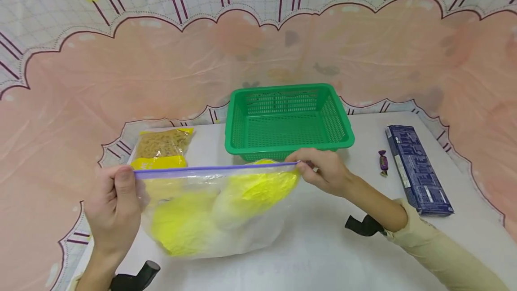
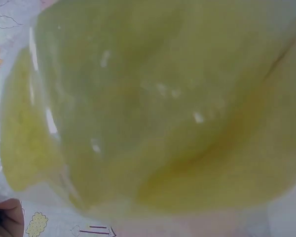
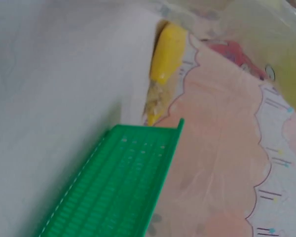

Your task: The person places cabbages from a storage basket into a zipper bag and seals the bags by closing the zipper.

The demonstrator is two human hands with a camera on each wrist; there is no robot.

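A clear zip-lock bag [image 1: 258, 237] with a purple-blue zip strip hangs between my two hands over the white table. Inside are yellow-and-white things [image 1: 181, 223], blurred by the plastic, so their kind cannot be told. My left hand [image 1: 113, 210] grips the strip's left end, thumb on the near side. At the right end, my right hand [image 1: 323, 169] pinches the strip between thumb and fingers, in front of the green basket's near rim. The strip is stretched straight and nearly level. In the left wrist view the bag [image 2: 163, 108] fills most of the picture.
Behind the bag stands a green plastic basket [image 1: 288, 152]. A yellow-ended packet of brown dry food [image 1: 161, 145] lies at the back left. On the right are a purple wrapped candy [image 1: 383, 163] and a dark blue box [image 1: 420, 172]. A patterned cloth [image 1: 161, 75] hangs behind the table.
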